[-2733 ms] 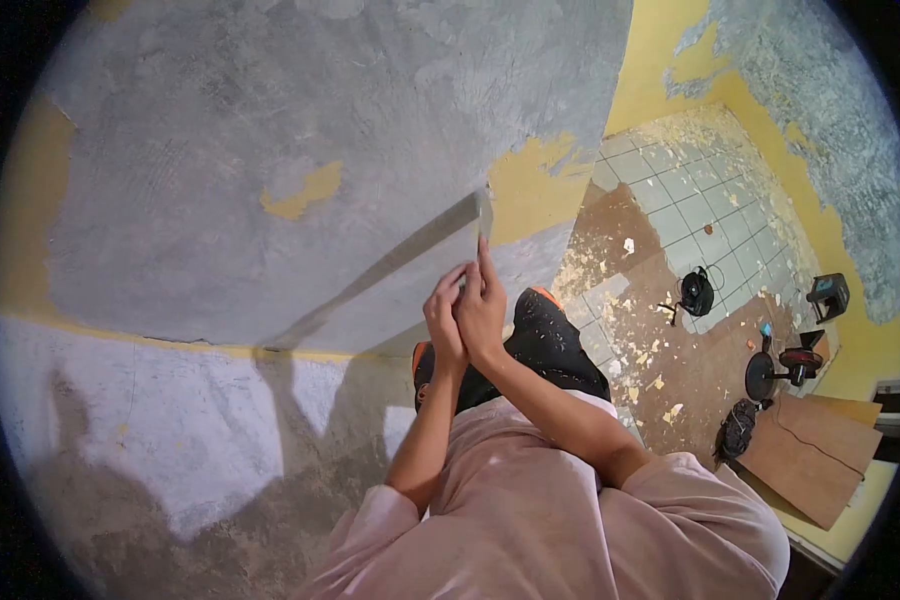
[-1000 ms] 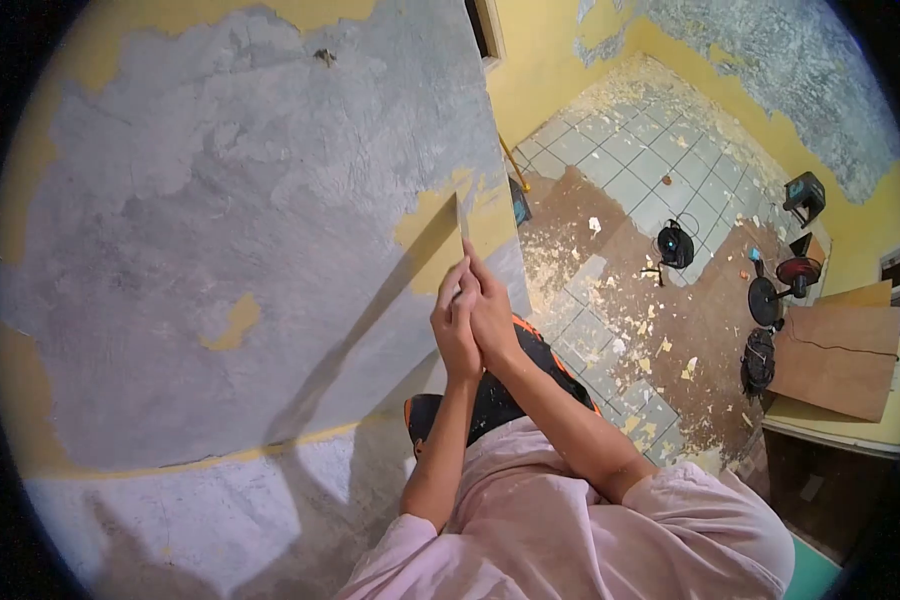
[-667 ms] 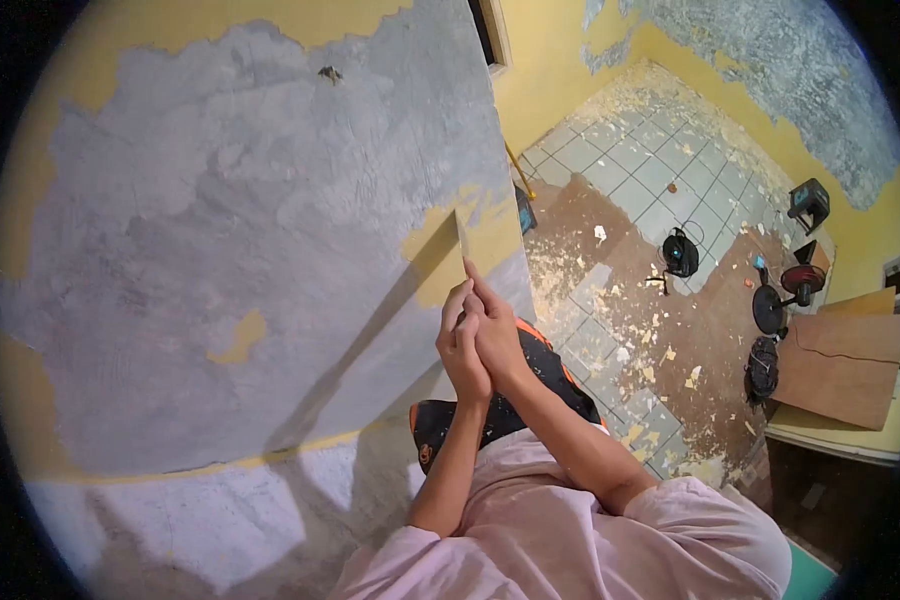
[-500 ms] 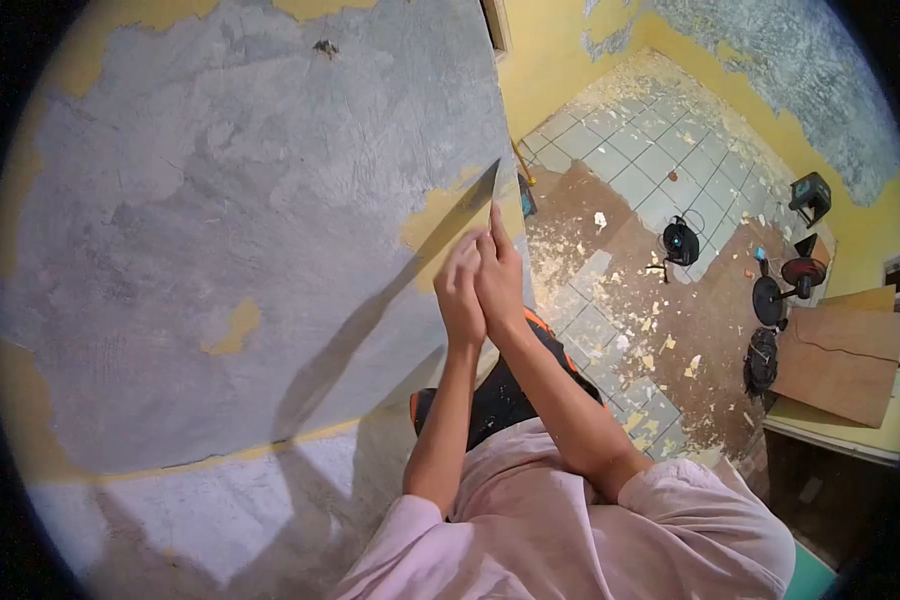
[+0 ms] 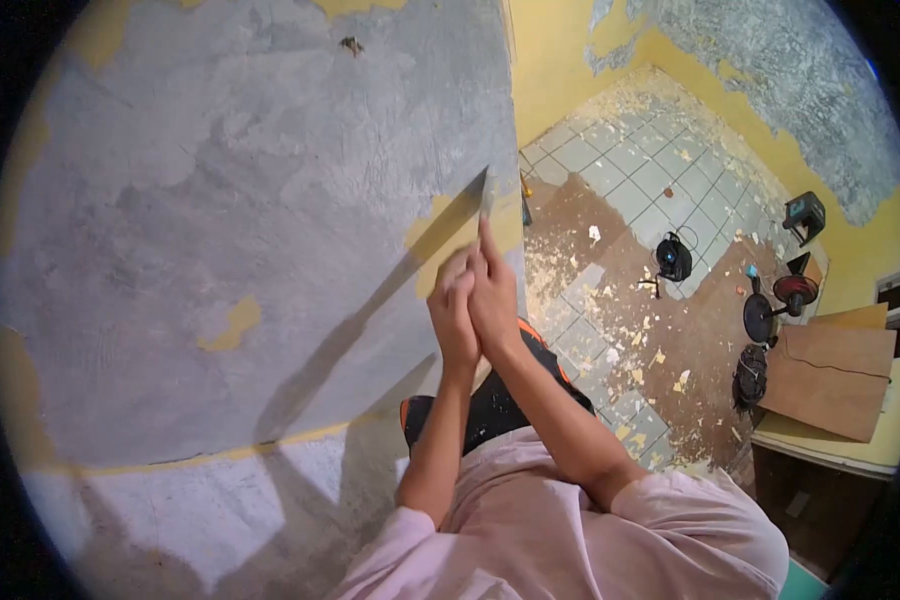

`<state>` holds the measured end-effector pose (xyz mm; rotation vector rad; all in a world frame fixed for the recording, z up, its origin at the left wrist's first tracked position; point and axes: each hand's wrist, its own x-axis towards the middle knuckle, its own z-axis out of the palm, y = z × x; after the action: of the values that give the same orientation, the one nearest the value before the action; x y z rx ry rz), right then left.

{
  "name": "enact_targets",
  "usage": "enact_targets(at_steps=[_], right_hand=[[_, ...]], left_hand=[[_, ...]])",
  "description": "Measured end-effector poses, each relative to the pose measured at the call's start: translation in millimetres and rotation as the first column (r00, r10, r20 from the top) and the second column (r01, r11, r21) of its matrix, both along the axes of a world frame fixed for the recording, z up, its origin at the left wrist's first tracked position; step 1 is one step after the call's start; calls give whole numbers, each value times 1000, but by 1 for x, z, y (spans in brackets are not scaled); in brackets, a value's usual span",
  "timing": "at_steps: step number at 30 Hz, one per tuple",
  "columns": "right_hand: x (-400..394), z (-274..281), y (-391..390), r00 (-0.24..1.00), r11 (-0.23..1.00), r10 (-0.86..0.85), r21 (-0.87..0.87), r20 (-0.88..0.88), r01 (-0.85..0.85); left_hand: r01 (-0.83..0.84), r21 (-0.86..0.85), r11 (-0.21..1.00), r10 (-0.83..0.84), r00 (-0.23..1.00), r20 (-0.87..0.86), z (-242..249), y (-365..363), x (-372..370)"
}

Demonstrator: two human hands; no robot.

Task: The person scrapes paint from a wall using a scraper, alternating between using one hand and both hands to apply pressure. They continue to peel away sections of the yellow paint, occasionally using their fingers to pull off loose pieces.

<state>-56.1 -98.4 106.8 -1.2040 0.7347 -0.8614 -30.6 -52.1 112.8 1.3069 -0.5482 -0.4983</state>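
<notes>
A scraper [image 5: 486,192] points up and away from me, its thin blade against the wall near the corner edge. My right hand [image 5: 496,300] is closed round its handle, the index finger stretched up toward the blade. Pressed against it, my left hand [image 5: 454,318] is closed too and shares the grip; the handle is mostly hidden by the fingers. Beside the blade lies a patch of yellow paint [image 5: 432,240] on the grey, stripped wall [image 5: 270,210].
Paint flakes [image 5: 610,320] litter the tiled floor [image 5: 610,165] below on the right. A black device with a cable [image 5: 674,258], a stool [image 5: 804,216], a fan [image 5: 792,292] and a table [image 5: 820,448] bearing a wooden board [image 5: 832,385] stand there.
My hands and the scraper have shifted slightly left and down in view, the blade tip ending a little lower. Both hands keep their grip. The camera view has moved slightly.
</notes>
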Motion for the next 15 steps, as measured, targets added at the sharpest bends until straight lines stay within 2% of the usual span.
enact_targets(at_steps=[2,4,5,6,8,9,10,12,13,14,15], right_hand=[[-9,-11,11,1000,999,31,14,-1,-31],[-12,-4,8,996,997,75,-17,42,-74],[-17,3,12,991,992,123,21,50,-125],[-10,4,3,991,993,118,17,58,-119],[-1,0,-5,997,996,-56,-65,-49,53],[-8,-2,3,997,997,-55,-49,-62,52],[-14,1,4,997,1000,5,-9,-75,-6],[-26,11,1,990,992,116,57,-84,-112],[-20,-5,9,992,993,104,44,72,-107],[-16,-22,4,993,994,92,43,80,-96],[-14,-26,1,996,995,93,27,-16,-93]], left_hand=[[34,57,998,-35,999,33,5,4,-3],[-108,14,994,99,949,300,5,11,-17],[-140,-55,989,147,975,167,1,15,-25],[-133,-59,989,142,974,174,-5,7,-15],[11,8,1000,-12,998,57,-18,-4,5],[72,41,997,-71,997,-30,-2,-11,4],[75,36,997,-74,997,-33,-2,-8,-2],[-59,42,997,49,977,209,-4,4,-21],[-167,49,985,143,937,319,-10,13,-30],[-155,47,987,132,936,327,-17,9,-25],[-93,10,996,90,977,191,-23,5,-18]])
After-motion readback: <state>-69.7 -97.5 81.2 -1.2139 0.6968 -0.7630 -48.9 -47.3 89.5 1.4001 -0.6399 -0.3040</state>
